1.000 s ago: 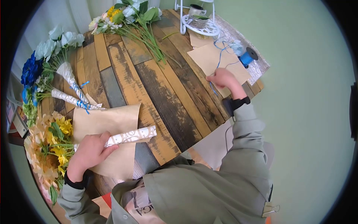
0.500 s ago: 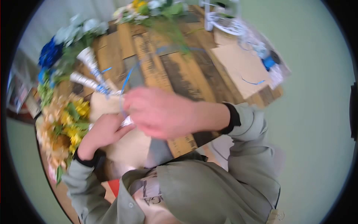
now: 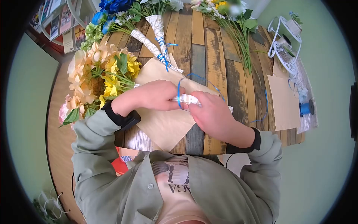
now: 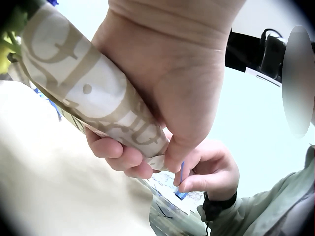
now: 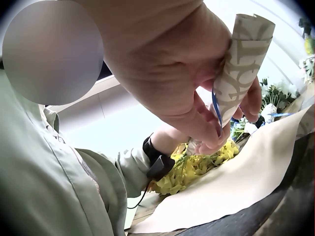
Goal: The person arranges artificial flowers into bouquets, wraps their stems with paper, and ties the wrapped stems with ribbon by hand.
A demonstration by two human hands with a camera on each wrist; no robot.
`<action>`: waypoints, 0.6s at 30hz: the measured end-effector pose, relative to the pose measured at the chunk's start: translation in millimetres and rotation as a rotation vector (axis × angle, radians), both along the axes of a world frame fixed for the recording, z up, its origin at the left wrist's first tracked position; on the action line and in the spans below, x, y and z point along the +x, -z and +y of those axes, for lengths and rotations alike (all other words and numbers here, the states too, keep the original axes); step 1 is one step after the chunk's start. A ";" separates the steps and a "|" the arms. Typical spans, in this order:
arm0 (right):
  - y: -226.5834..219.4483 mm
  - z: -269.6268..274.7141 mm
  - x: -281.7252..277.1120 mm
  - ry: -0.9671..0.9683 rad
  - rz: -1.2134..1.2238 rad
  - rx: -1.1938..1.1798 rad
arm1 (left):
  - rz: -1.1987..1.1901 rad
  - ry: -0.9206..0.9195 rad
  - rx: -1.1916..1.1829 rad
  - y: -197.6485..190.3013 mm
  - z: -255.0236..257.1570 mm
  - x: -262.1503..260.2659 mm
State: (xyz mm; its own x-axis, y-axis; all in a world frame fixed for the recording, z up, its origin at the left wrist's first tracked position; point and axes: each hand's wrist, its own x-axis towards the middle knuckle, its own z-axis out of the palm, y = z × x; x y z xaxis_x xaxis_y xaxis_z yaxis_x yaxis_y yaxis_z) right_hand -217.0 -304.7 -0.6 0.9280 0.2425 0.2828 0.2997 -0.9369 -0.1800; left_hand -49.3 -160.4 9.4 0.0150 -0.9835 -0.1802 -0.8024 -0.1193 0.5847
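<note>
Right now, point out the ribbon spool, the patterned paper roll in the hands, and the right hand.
Ribbon spool [image 3: 306,108], head view: its blue winding.
Patterned paper roll [image 4: 93,91], left wrist view: its printed side.
Right hand [image 3: 213,113], head view: the back of it.

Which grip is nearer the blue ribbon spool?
Right. The right grip pinches blue ribbon at the patterned wrap; in the head view it sits left of the spool, apart from it. The left grip holds the wrap farther left, toward the yellow flowers.
</note>
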 end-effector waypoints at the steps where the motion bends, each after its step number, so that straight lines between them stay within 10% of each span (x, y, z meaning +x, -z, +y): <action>1: 2.1 -1.1 0.8 0.001 0.002 0.001 | 0.002 0.001 0.001 1.6 -0.1 0.4; 18: 17.4 11.9 -17.6 -0.082 -0.410 -0.228 | 0.235 -0.011 -0.030 -12.7 -3.1 10.7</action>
State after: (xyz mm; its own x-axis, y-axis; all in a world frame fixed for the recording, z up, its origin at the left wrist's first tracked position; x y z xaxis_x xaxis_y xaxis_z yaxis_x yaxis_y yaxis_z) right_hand -234.6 -292.8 -18.0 0.7258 0.4092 0.5529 0.3781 -0.9088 0.1764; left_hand -38.6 -163.5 22.1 -0.0135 -0.9886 -0.1502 -0.6424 -0.1066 0.7590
